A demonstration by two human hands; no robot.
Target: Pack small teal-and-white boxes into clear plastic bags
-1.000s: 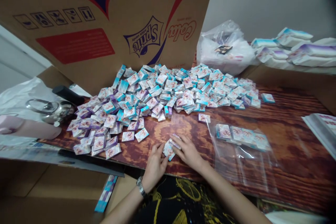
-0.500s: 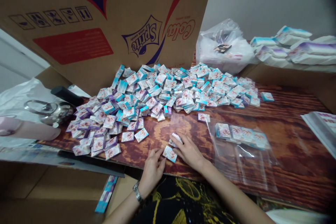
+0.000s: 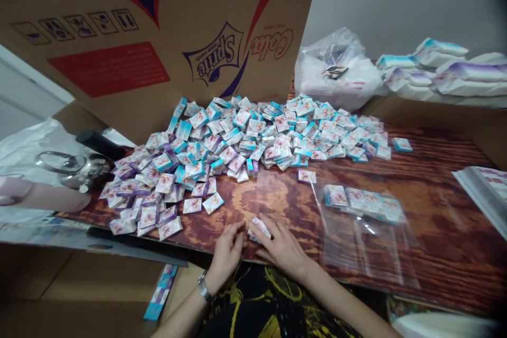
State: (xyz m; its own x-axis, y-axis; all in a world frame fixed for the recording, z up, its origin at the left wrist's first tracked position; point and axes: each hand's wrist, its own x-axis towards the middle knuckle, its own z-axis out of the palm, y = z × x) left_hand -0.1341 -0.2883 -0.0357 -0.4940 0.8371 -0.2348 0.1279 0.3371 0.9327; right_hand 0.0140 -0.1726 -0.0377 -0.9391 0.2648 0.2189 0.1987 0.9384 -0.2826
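A small printed box (image 3: 259,226) with a purple edge lies near the table's front edge, and my right hand (image 3: 285,251) is closed on it. Its fingers cover the lower and right parts, so whatever is beneath is hidden. Just left of the box is my left hand (image 3: 228,248), a watch on its wrist. Its thumb and forefinger are a little apart, the tips close to the box's side. Beyond both hands spreads a large heap of similar small boxes (image 3: 253,132) with blue or purple edges. Right of my right hand, a clear plastic bag (image 3: 344,243) lies flat, a row of boxes (image 3: 364,203) at its top.
A big cardboard carton (image 3: 130,68) stands behind the heap. At left are a pink bottle (image 3: 43,194) and a metal kettle (image 3: 85,169). White plastic bags (image 3: 336,71) and wrapped packs (image 3: 443,71) sit at back right. A single box (image 3: 306,176) lies before the heap.
My right hand has brought the purple-edged box down and toward me, over where a blue-edged box lay. The blue-edged box no longer shows. My left hand has shifted slightly left.
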